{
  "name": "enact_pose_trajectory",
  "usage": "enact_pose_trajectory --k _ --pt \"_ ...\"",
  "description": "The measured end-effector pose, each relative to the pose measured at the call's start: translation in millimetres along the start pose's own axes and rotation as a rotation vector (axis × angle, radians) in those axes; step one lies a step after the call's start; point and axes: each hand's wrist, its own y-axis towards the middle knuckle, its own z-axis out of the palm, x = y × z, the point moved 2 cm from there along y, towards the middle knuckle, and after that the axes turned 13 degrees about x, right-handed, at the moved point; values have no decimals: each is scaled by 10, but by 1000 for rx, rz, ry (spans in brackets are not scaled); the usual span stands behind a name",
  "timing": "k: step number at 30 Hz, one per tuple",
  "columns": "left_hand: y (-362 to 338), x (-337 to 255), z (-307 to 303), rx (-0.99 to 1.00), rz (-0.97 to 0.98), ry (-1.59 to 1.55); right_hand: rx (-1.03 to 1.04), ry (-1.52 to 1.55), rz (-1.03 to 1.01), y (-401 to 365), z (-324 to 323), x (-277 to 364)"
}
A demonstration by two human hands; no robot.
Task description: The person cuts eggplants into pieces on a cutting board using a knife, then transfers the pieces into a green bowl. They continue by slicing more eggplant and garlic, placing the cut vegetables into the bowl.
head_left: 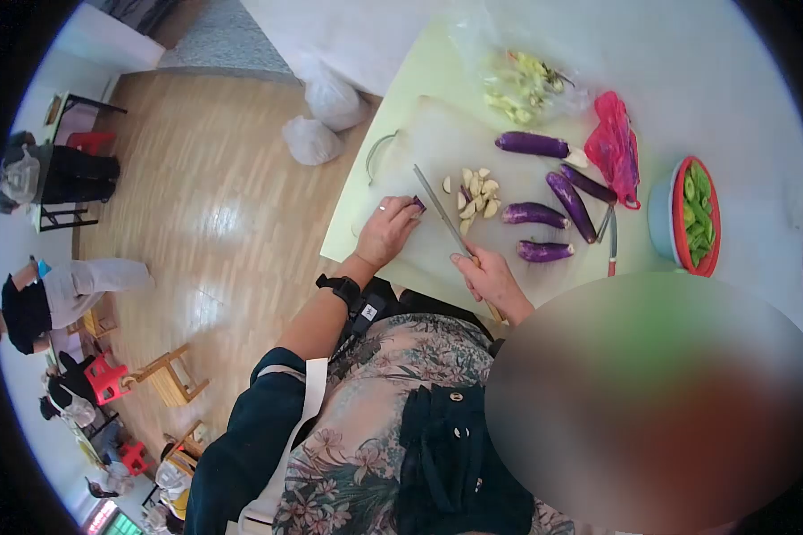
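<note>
Near the close-left part of the pale translucent cutting board (451, 125), a small purple-skinned eggplant piece (418, 204) sits at the fingertips of the left hand (386, 234). The fingers are bent and drawn together, pinching the piece. The right hand (493, 278) grips a long grey-bladed knife (439, 204), its fingers curled around the handle. The blade slants just beside the piece; whether its edge touches the board cannot be determined.

Right of the blade, cream-fleshed eggplant chunks (479, 192) lie in a loose group. Beyond them, toward the board's right edge, are five larger purple eggplants (535, 215), with a grey tool with a red grip (612, 254) beside them. A crumpled pink plastic bag (614, 147) lies past the eggplants; a clear bag of pale green scraps (526, 85) lies at the far edge. Farther right on the pale green table (343, 218) stands a light-blue basin with a red rim (658, 214), holding green peppers (698, 214).

Caution: the left fingertips are close to the blade. Glossy skin could deflect the edge toward them. A short piece offers little grip and could roll under pressure. A wide sideways sweep could scatter the chunks.
</note>
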Motion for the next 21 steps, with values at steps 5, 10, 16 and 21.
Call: enact_pose_trajectory --k 5,10,16,21 --pt "35 -7 -6 20 20 -9 -29 -148 -55 -43 64 -50" --pt "28 -22 -19 55 -24 24 -21 -220 -55 -130 72 43" --pt "17 5 9 100 -30 13 -20 -243 -67 -158 85 5" --pt "34 -20 -13 90 -33 44 12 -378 -56 -131 53 51"
